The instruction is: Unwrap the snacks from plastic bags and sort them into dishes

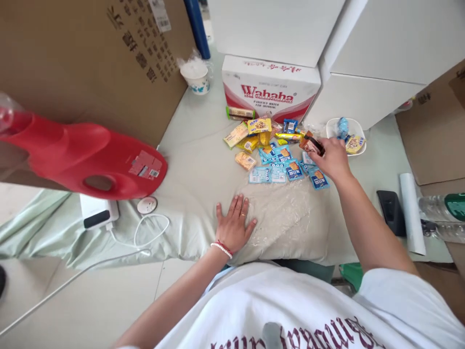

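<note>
My right hand (331, 156) is closed on a brown snack packet (309, 143) at the right end of a pile of wrapped snacks. Just beyond that hand is a white tray (329, 127) with a blue packet (342, 127) and a yellow packet (355, 143) in it. Fingers apart, my left hand (234, 225) lies flat on the cloth (192, 179). In the pile are blue packets (278, 154), yellow packets (259, 125), a pale green-edged packet (236, 134) and an orange-cream packet (245, 161). A crumpled clear plastic sheet (286, 213) lies nearer me.
Behind the snacks stands a Wahaha carton (269, 89). A red plastic jug (83, 155), a paper cup (196, 80) and a white power bank (98, 211) are to the left. Rightward lie a black phone-like object (391, 213), a white roll (412, 213) and bottles (436, 208).
</note>
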Action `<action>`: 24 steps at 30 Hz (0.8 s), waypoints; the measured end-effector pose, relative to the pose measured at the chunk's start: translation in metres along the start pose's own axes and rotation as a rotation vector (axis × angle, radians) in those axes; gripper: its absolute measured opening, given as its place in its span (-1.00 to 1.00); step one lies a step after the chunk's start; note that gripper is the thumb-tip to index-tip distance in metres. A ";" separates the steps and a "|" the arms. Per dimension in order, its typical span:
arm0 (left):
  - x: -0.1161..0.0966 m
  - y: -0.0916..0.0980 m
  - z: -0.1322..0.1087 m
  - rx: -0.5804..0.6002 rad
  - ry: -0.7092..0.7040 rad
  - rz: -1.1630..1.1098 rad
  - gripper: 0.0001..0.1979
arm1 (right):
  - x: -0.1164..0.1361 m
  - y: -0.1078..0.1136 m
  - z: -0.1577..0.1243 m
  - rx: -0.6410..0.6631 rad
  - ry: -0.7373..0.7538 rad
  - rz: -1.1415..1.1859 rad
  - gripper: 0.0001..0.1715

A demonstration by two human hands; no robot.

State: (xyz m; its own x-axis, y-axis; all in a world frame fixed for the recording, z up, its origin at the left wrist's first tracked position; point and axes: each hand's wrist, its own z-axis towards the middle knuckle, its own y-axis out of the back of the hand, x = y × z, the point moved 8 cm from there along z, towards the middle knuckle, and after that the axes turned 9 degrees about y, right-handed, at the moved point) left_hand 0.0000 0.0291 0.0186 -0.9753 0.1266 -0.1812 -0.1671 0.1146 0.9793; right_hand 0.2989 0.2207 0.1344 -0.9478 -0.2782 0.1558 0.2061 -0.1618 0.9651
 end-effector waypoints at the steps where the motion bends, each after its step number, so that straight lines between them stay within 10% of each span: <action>1: -0.001 0.000 0.000 0.006 0.004 -0.013 -0.29 | 0.021 0.003 -0.015 0.005 0.068 0.078 -0.45; 8: 0.001 0.004 0.000 -0.004 0.017 -0.082 -0.28 | 0.155 -0.058 -0.128 0.346 0.291 0.306 -0.48; 24: 0.016 0.006 0.002 0.016 -0.140 -0.073 -0.28 | 0.097 -0.070 -0.128 0.393 0.188 0.299 -0.41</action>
State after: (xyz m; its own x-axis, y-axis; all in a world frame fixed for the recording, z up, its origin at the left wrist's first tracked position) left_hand -0.0167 0.0341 0.0213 -0.9307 0.2535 -0.2638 -0.2334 0.1436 0.9617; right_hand 0.2232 0.0834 0.0547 -0.7943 -0.4285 0.4306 0.3198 0.3077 0.8961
